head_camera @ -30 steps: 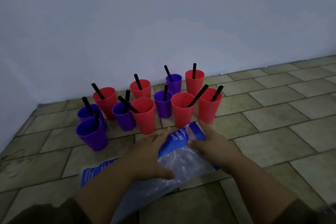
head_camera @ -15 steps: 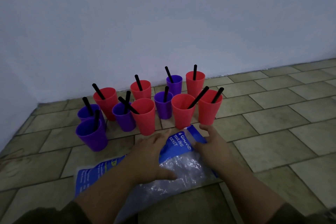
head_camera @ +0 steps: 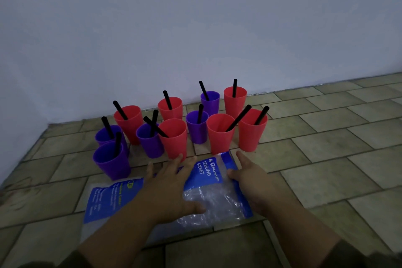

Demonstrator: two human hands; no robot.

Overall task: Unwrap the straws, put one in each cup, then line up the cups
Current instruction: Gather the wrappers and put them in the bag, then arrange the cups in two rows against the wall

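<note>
Lying flat and outstretched, left hand (head_camera: 171, 183) and right hand (head_camera: 252, 180) rest on the plastic bag (head_camera: 208, 200) beside the cups (head_camera: 219, 137).

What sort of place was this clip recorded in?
Likely a bare indoor room, at floor level near a corner: beige tiled floor, plain pale painted walls, and red and purple plastic cups standing directly on the tiles.

Dim room corner: pale bluish wall (head_camera: 195, 28) above grey-green tiled floor (head_camera: 326, 137).
</note>
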